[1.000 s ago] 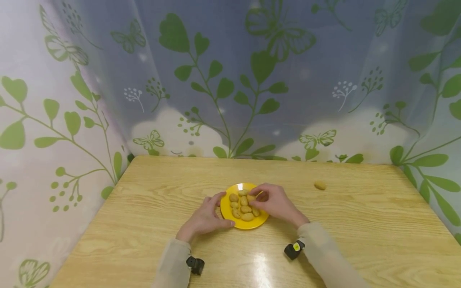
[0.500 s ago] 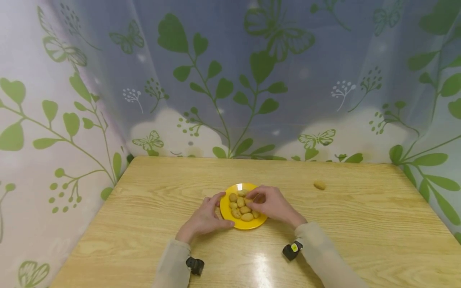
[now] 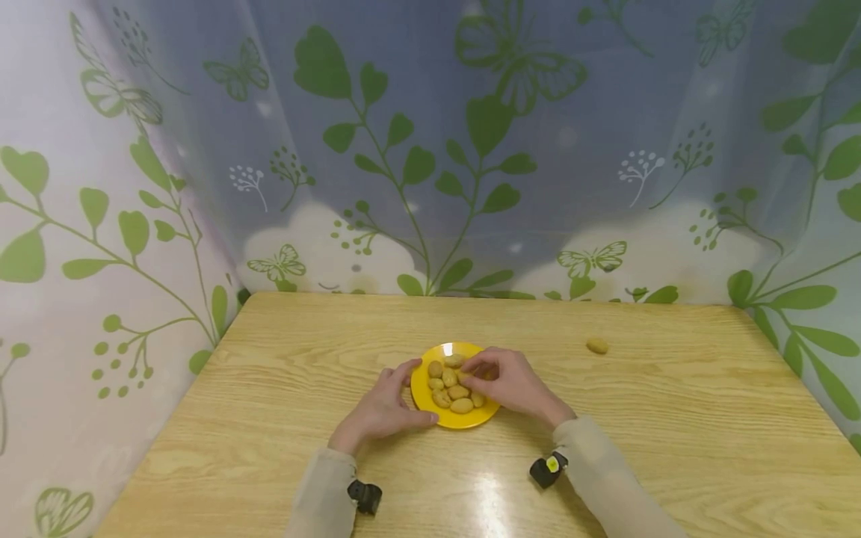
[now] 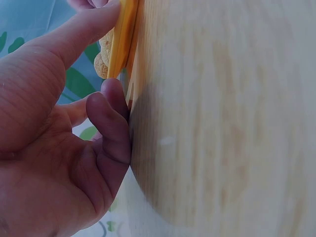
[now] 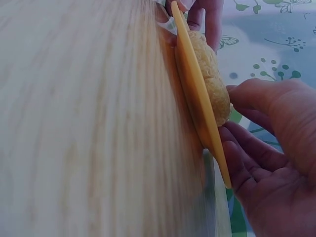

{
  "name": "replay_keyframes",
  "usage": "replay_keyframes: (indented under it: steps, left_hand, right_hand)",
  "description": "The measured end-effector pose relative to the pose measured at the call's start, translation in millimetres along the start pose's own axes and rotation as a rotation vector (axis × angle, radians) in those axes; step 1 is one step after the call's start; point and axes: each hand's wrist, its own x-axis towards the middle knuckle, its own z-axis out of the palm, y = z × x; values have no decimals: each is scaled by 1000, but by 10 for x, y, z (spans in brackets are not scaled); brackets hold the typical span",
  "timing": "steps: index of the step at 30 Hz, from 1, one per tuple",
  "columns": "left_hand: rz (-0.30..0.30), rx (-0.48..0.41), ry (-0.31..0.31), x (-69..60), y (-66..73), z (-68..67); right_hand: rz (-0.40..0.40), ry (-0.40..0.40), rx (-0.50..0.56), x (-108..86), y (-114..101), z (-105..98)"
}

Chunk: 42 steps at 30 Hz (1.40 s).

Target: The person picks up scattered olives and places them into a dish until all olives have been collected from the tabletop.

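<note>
A round yellow plate [image 3: 460, 420] lies on the wooden table, bearing several peanuts in their shells [image 3: 461, 406]. My left hand [image 3: 382, 406] holds the plate's left rim, thumb on the near edge and fingers round the far left side. In the left wrist view the thumb presses the plate rim [image 4: 118, 54] while other fingers curl below it. My right hand [image 3: 511, 382] reaches over the plate's right side. Its thumb and fingertips pinch a peanut that they mostly hide. Seen from the right wrist, the right thumb [image 5: 254, 94] is beside the peanuts [image 5: 210, 74].
One loose peanut [image 3: 596, 345] lies on the table [image 3: 673, 403], back right of the plate. A patterned curtain [image 3: 430, 187] hangs behind the table and along its sides. Small black cameras [image 3: 365, 496] sit on both wrists.
My right hand has shifted slightly left over the plate, and a peanut near its fingertips has moved a little left. My left hand has kept its place on the rim.
</note>
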Motion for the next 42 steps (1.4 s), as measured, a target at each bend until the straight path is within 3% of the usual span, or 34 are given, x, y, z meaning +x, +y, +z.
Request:
replay_keyframes:
  steps: [9,22,29,42]
  left_hand:
    - [-3,6,7,2,5,1]
    - [3,32,5,19,-9,5]
    - [2,20,2,13,5,3]
    - [-11,17,4,6,14,5]
  right_hand:
    - [32,49,6,-30,4,-31]
    - [-32,99,14,-105,73,-174]
    - [-17,128,28,-174,75,-302]
    - [18,198,-45,-304,230,-511]
